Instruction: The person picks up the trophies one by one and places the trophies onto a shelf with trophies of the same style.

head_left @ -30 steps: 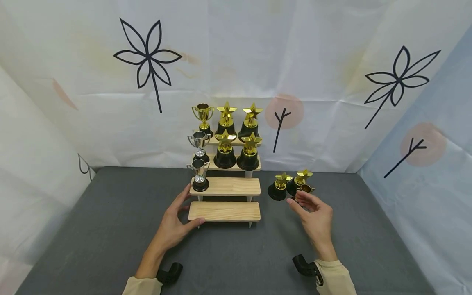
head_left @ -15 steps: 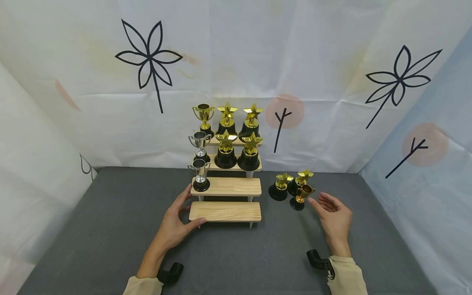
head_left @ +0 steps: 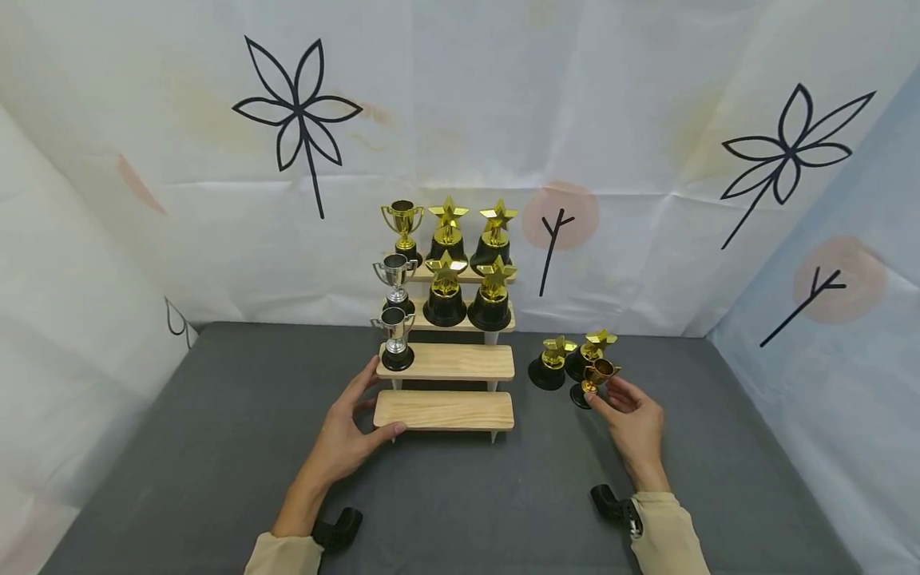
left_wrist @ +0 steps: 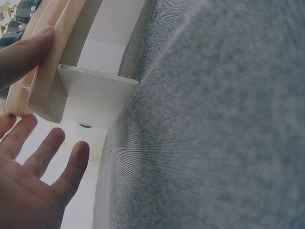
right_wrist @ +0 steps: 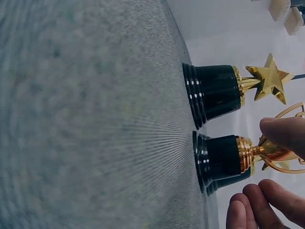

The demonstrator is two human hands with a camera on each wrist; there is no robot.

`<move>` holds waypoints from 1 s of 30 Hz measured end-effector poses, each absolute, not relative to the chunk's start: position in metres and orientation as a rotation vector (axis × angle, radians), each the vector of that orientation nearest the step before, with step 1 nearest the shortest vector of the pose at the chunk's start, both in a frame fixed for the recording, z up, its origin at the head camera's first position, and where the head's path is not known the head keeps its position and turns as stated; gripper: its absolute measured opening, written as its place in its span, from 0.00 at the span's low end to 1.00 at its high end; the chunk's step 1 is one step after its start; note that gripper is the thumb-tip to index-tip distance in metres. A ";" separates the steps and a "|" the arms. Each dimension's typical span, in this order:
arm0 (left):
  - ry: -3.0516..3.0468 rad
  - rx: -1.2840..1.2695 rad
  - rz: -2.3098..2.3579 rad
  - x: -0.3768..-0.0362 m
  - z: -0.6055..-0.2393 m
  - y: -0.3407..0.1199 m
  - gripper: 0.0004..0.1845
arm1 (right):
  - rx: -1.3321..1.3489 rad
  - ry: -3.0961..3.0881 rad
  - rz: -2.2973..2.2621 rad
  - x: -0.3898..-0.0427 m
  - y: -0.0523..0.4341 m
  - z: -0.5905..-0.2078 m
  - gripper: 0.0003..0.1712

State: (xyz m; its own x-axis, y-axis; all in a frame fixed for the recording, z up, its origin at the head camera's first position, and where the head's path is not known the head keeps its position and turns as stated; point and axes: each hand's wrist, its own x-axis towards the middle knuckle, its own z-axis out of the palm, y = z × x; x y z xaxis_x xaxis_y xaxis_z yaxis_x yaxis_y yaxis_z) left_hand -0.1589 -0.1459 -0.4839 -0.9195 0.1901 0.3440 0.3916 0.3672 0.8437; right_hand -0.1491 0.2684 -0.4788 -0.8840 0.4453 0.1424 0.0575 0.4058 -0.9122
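A stepped wooden display stand (head_left: 446,410) stands on the table. My left hand (head_left: 341,441) rests on its left side, thumb on the lowest step (left_wrist: 59,38) and the other fingers spread and fairly straight by the step ends. A bronze-gold cup trophy (head_left: 600,370) with a black base (right_wrist: 217,160) stands right of the stand. My right hand (head_left: 636,423) is around it: the thumb (right_wrist: 283,133) overlaps the cup in the right wrist view, while the fingertips (right_wrist: 255,198) show a gap from it. Two gold star trophies, one at left (head_left: 549,366) and one behind (head_left: 593,351), stand beside the cup.
On the left of the stand's upper steps are a gold cup trophy (head_left: 404,224) and two silver cup trophies, one higher (head_left: 395,275) and one lower (head_left: 395,329). Several gold star trophies (head_left: 446,295) fill the two top steps. A patterned white cloth (head_left: 460,104) hangs behind the grey table (head_left: 237,431).
My right hand drew back rightward from the cup trophy, then came in again with the thumb at its stem. The trophy stays in place. My left hand keeps its place on the stand.
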 end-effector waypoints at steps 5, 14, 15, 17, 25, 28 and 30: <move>-2.432 -0.525 -1.587 -0.159 -0.483 -0.146 0.57 | -0.444 -2.330 1.462 -0.149 0.268 -0.480 0.33; -2.442 -0.516 -1.583 -0.160 -0.486 -0.146 0.57 | -0.486 -2.347 1.547 -0.154 0.270 -0.484 0.34; -2.442 -0.518 -1.585 -0.160 -0.486 -0.146 0.57 | -0.492 -2.355 1.557 -0.156 0.271 -0.484 0.35; -2.441 -0.519 -1.586 -0.160 -0.486 -0.146 0.57 | -0.500 -2.371 1.569 -0.158 0.271 -0.484 0.34; -2.446 -0.518 -1.584 -0.160 -0.486 -0.145 0.56 | -0.499 -2.426 1.533 -0.163 0.268 -0.481 0.28; -2.442 -0.517 -1.585 -0.160 -0.485 -0.146 0.56 | -0.500 -2.421 1.515 -0.164 0.267 -0.481 0.27; -2.440 -0.517 -1.586 -0.160 -0.485 -0.146 0.56 | -0.501 -2.413 1.505 -0.163 0.266 -0.481 0.26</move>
State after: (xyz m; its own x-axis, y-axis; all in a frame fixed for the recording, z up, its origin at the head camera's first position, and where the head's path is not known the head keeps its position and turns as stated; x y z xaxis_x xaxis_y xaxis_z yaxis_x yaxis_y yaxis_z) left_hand -0.1597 -0.1461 -0.4848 -0.9222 0.1871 0.3384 0.3852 0.3684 0.8461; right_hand -0.1633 0.2664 -0.4811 -0.9087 0.4163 0.0321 0.1544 0.4064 -0.9005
